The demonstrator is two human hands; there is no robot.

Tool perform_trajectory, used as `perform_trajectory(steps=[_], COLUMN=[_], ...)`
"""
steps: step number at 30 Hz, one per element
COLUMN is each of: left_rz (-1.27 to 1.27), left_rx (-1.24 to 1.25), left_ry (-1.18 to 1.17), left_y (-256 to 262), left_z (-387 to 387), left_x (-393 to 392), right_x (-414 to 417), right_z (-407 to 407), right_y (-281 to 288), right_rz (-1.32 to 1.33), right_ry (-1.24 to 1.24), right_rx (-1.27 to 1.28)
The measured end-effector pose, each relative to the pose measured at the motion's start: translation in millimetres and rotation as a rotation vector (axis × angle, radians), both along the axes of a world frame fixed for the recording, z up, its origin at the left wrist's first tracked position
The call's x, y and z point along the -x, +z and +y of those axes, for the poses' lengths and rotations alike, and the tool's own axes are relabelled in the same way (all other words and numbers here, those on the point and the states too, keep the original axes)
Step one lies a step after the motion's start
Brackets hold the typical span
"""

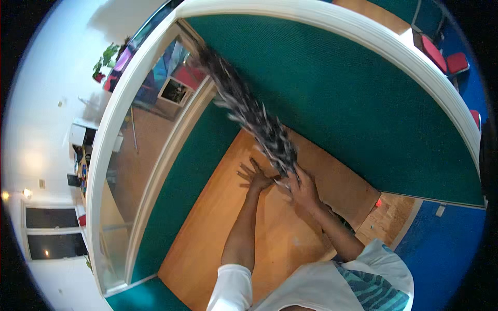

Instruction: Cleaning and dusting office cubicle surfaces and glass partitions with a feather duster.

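Note:
A long feather duster (249,105) with dark grey feathers and pale tips is raised against the upper corner of a green fabric partition (330,77). My right hand (305,190) is closed around its lower end; the handle itself is mostly hidden by the hand and feathers. The duster's far end is blurred near the meeting of the white frames. My left hand (258,179), fingers spread, is on or just over the wooden desktop (218,225), left of my right hand. It holds nothing.
Green partitions with a white frame (116,105) and glass panels border the desktop at left and ahead. Beyond the glass stands a picture frame (175,92). Red chairs (457,62) stand on blue carpet (439,248) at the right. A dark gap shows beside the desk's right edge.

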State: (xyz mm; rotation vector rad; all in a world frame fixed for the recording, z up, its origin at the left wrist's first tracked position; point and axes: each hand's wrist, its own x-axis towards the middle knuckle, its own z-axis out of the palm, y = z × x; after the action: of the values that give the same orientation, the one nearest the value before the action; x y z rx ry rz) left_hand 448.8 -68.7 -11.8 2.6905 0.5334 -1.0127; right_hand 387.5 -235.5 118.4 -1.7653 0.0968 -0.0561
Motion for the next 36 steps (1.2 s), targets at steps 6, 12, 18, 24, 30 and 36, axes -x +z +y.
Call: perform_trajectory(steps=[6,12,18,24,30,36], left_rz=[-0.035,-0.045,0.009,0.043,-0.042,-0.111], left_rx=[0.141,0.125,-0.006,0.026,0.094,0.130], left_ry=[0.075,0.063,0.057,-0.042,0.064,0.050], left_y=[22,17,-2,-16,4,18], left_z=[-4,-3,-1,1,1,-6], left_x=[3,3,-3,-5,4,6], right_x=[36,35,22,-37,5,32], right_z=[-22,-29,-26,6,-3,-32], right_y=[-55,-35,38,46,-37,-80], right_rz=[0.546,0.229,0.007,-0.185,0.071,0.222], right_ry=[0.027,0.047,0.057,0.031,0.065,0.115], right_rx=[-0.163,0.043,-0.129,-0.007,0.088,0.312])
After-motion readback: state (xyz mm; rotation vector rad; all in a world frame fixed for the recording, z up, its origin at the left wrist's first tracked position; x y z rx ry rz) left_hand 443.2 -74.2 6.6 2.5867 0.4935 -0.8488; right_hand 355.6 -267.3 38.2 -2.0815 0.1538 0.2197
